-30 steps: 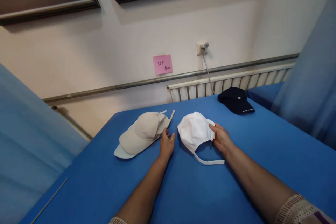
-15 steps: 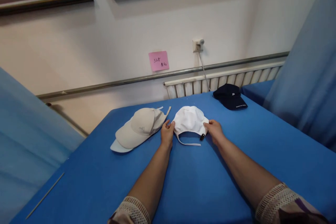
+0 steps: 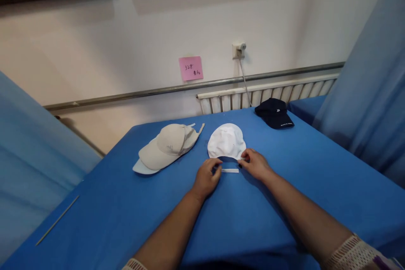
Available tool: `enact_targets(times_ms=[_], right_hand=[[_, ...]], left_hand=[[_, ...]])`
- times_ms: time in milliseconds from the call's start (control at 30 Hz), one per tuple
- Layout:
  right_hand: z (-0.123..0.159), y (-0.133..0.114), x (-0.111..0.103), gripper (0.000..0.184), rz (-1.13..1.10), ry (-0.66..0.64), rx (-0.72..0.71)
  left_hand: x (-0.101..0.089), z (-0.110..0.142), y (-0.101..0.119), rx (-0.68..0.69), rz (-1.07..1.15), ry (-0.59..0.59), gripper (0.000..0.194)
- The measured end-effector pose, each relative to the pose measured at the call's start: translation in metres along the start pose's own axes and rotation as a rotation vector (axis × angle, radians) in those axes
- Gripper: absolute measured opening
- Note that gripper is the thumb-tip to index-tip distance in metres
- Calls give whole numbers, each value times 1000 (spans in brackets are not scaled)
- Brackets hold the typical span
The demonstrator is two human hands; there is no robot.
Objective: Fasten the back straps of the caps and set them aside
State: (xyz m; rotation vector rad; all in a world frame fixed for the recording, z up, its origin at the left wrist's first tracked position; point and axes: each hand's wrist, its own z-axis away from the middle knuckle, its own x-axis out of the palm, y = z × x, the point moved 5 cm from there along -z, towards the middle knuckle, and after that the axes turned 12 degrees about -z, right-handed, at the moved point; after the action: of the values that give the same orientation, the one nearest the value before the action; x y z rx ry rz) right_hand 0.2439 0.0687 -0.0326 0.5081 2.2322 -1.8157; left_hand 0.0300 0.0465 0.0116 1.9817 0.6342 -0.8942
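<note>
A white cap (image 3: 226,140) lies on the blue-covered table with its back opening toward me. Its loose strap (image 3: 230,171) stretches to the right below the opening. My left hand (image 3: 207,178) pinches the base of that strap at the opening's left corner. At the right corner, my right hand (image 3: 255,163) has thumb and fingers closed on the cap's back edge, beside a small black buckle that is mostly covered. To the left rests a beige cap (image 3: 171,139) stacked over a pale blue cap (image 3: 141,168), whose brim peeks out underneath.
A navy cap (image 3: 272,112) sits at the table's far right. A thin rod (image 3: 57,220) lies near the left edge. Behind the blue table (image 3: 126,215) are a radiator (image 3: 228,102), a metal rail (image 3: 142,93) and a plugged-in cable (image 3: 244,76). Blue curtains hang on both sides.
Both hands have moved from the cap's sides toward its back opening. My left hand has come down and right to the strap; my right hand has shifted slightly left and down to the buckle corner.
</note>
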Motion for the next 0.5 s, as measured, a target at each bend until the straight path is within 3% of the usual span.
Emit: enact_targets(times_ms=[100,167,367,500], right_hand=[[13,-10,5,26,135,-71,-49],[15,-14,7,23,198,-84,-62],[9,-7,7,12,160,-108,-43],[4,6,5,3,-2,-74,-2]], left_hand=[[10,3,20,158,-85,-137,23],[15,2,23,203,-144,-188,25],[23,-1,12,175,-199,-230,25],[23,0,5,135,-170,-200,27]])
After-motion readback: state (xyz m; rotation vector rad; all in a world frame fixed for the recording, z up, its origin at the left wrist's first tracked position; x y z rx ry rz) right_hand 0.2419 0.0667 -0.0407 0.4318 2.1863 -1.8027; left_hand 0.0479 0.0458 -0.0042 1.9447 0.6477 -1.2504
